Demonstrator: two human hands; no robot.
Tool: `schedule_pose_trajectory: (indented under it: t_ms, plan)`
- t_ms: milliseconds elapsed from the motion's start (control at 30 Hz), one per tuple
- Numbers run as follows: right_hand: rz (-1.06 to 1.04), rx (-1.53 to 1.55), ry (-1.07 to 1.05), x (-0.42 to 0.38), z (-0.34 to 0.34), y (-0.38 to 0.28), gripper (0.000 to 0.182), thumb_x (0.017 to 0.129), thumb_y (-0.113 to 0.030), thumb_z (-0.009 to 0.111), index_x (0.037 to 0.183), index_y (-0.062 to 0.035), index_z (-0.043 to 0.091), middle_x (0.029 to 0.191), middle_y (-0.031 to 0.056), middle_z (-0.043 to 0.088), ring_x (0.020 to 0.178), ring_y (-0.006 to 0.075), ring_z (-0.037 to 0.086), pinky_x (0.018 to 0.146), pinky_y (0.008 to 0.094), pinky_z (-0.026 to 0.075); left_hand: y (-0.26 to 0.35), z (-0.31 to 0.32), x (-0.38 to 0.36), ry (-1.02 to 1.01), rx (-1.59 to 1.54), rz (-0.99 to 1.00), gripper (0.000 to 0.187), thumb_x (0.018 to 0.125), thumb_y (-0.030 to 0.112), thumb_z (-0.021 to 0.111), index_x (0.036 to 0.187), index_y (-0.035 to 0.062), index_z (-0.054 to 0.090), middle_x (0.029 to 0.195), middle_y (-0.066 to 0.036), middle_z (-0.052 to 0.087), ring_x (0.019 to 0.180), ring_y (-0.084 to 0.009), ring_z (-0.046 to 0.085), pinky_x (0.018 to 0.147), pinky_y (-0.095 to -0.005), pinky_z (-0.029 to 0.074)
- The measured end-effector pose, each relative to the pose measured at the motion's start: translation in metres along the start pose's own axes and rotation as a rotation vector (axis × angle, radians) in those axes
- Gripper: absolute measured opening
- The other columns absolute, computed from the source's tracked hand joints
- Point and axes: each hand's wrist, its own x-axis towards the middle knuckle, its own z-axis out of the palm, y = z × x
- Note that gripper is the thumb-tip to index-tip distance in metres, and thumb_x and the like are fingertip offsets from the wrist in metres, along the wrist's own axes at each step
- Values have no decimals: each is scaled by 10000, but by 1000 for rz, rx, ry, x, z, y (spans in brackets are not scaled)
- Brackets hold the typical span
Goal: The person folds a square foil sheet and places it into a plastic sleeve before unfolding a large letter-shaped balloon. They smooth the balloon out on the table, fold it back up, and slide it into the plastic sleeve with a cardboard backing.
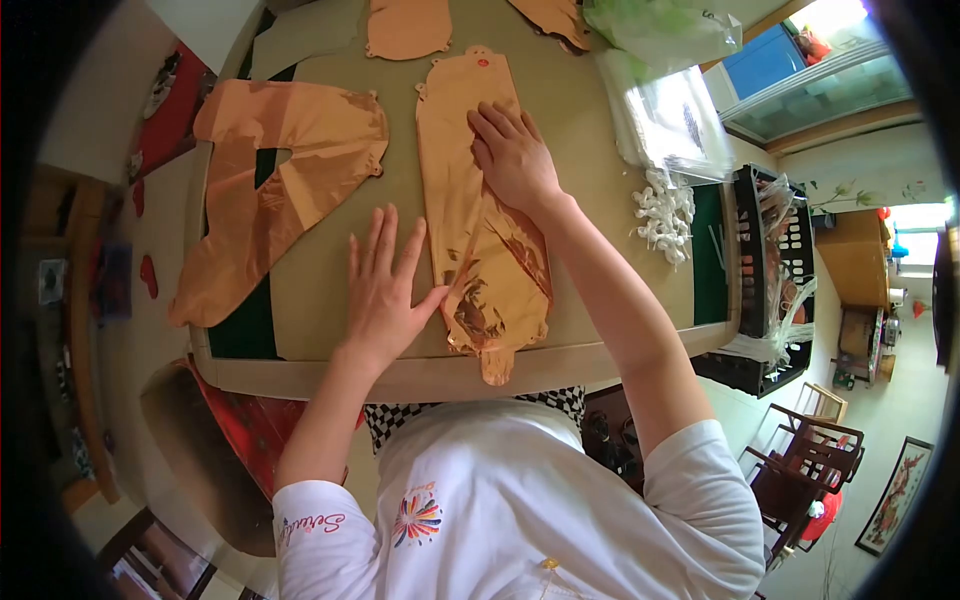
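Observation:
A flat rose-gold foil balloon (pixel 470 190), folded into a long strip, lies lengthwise in front of me, its tail end at the table's front edge. My right hand (pixel 515 160) rests flat on its upper part, fingers stretched out. Beside its lower left edge, my left hand (pixel 385 285) lies on the table with fingers spread, the thumb touching the foil. The strip's lower part is shiny and wrinkled. To the left is another flat foil balloon (pixel 290 150), spread out in an angled shape with a gap in it.
More foil pieces (pixel 408 28) lie at the far edge. Clear plastic bags (pixel 670 120) are stacked at the right, with a bunch of white ties or ribbons (pixel 663 215) below them. A black crate (pixel 775 270) holding plastic packs stands right of the table (pixel 330 240).

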Motion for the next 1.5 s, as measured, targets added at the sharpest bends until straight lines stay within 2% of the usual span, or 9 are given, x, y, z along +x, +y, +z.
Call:
schedule_pose_trajectory:
  t_ms: [200,400,533,700,1033,1233,1333,1433,1500]
  plan:
    - [6,-36,6,-2,3,1,400,967,-247,482,1333,-91,527,1382,115,518,1325,280,432,1123,464,300,12,22,63,136,57,-2,591,954,325,550,1423,4,387,1502,-226,331,1433,-360,253,1144,-550,207]
    - [-23,-36,65,-1,3,-1,363,950,-230,496,1272,-70,551,1339,122,542,1278,283,475,1099,487,331,-6,59,113,201,213,-38,591,973,388,488,1399,-14,408,1460,-235,383,1401,-367,303,1129,-560,216]
    - [-46,-27,88,-1,3,0,353,944,-224,502,1257,-71,561,1324,116,551,1270,281,480,1091,480,338,-14,61,109,197,202,-4,655,950,449,498,1404,-14,404,1470,-264,359,1400,-383,302,1141,-556,205]
    - [-65,-44,130,-1,6,2,345,937,-219,509,1244,-71,562,1286,103,569,1251,270,489,1083,464,346,-15,60,106,215,241,37,643,951,446,501,1412,8,406,1468,-268,356,1402,-385,298,1140,-559,204]
    - [-53,-20,101,-2,7,3,318,951,-233,490,1218,-80,571,1301,95,564,1260,267,483,1088,451,341,8,27,12,-47,116,145,776,884,373,643,1495,48,290,1569,-199,201,1460,-354,179,1158,-573,147]
    - [-46,-36,87,0,8,5,333,957,-240,481,1241,-87,562,1307,97,562,1278,262,470,1098,457,329,8,11,-27,-141,86,79,890,840,447,672,1512,59,238,1573,-207,181,1460,-364,172,1146,-607,148]
    - [-50,-11,79,0,7,4,337,957,-243,481,1245,-87,561,1307,99,562,1278,266,470,1099,468,325,10,-3,-42,-215,66,32,887,858,387,675,1533,81,186,1594,-195,112,1468,-369,139,1167,-570,123]
    - [-50,-8,80,-1,7,5,339,958,-245,481,1244,-83,561,1309,100,561,1278,268,470,1098,476,327,10,-19,-33,-225,-2,8,826,886,349,655,1523,65,213,1584,-208,140,1459,-376,167,1166,-554,153]
    - [-52,-6,78,-1,9,7,341,958,-247,480,1245,-80,560,1312,101,559,1280,268,469,1099,478,328,6,-16,-6,-94,-64,21,770,909,332,630,1509,46,242,1570,-218,177,1451,-375,194,1162,-538,180]
